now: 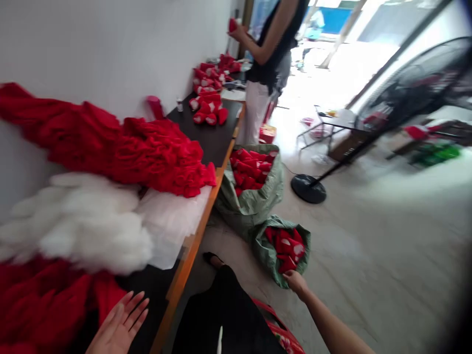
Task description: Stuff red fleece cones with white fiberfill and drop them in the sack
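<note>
Head view: left hand [120, 324] open, fingers spread, just above soft red knitted fabric [44, 305]. Right hand [295, 282] curled at the rim of a green woven sack [273, 260] holding red cloth pieces [285, 248], grip unclear. A red fabric heap [147, 157] overhanging the black table's orange edge [191, 250] could slide off if brushed.

Daylight pours through a doorway [339, 64] far beyond the right hand [296, 284], blowing out to white glare. The left hand [118, 325] looks slightly soft, and the wide lens bends and darkens the frame's edges.
</note>
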The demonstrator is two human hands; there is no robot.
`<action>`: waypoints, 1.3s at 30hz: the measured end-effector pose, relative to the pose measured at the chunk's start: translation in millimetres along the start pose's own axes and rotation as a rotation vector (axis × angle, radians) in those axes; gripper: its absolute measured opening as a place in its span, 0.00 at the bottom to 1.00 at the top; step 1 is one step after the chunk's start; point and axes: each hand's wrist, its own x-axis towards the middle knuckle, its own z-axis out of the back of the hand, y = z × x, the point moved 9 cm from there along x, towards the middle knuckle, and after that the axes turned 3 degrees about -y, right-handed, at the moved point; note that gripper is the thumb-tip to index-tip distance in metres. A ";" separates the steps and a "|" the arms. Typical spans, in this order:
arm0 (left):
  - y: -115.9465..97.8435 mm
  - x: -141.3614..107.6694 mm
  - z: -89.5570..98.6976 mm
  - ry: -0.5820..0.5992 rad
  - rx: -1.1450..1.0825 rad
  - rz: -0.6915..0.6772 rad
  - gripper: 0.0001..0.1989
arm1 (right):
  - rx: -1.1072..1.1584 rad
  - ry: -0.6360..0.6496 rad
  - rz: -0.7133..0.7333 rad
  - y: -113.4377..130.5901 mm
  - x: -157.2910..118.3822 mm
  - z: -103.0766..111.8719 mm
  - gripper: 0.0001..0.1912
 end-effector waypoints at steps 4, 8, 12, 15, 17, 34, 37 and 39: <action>-4.7 -30.9 12.0 0.029 -0.128 -0.149 0.13 | 0.028 0.345 0.276 91.5 -37.1 -80.3 0.12; -6.8 -40.2 53.1 -0.198 -0.148 -0.334 0.16 | 0.195 0.670 0.631 226.0 -93.0 -121.3 0.14; 1.4 -52.0 89.7 -0.564 0.044 -0.545 0.15 | 0.229 0.800 1.141 342.4 -178.5 -122.3 0.11; -11.6 -56.7 82.1 -0.694 0.140 -0.705 0.09 | 0.241 0.711 1.451 395.3 -226.6 -124.8 0.13; -30.0 -53.5 62.6 -0.691 0.194 -0.805 0.08 | 0.291 0.595 1.503 422.0 -236.0 -131.9 0.16; -80.6 64.1 -74.3 -0.528 0.493 -0.834 0.17 | 0.342 1.419 0.714 486.4 -220.8 -169.6 0.19; -80.8 64.1 -72.3 -0.560 0.481 -0.842 0.19 | 0.461 1.562 0.481 487.5 -211.3 -149.1 0.19; -77.6 56.8 -74.9 -0.579 0.473 -0.857 0.22 | 0.468 1.600 0.392 485.5 -206.3 -148.1 0.19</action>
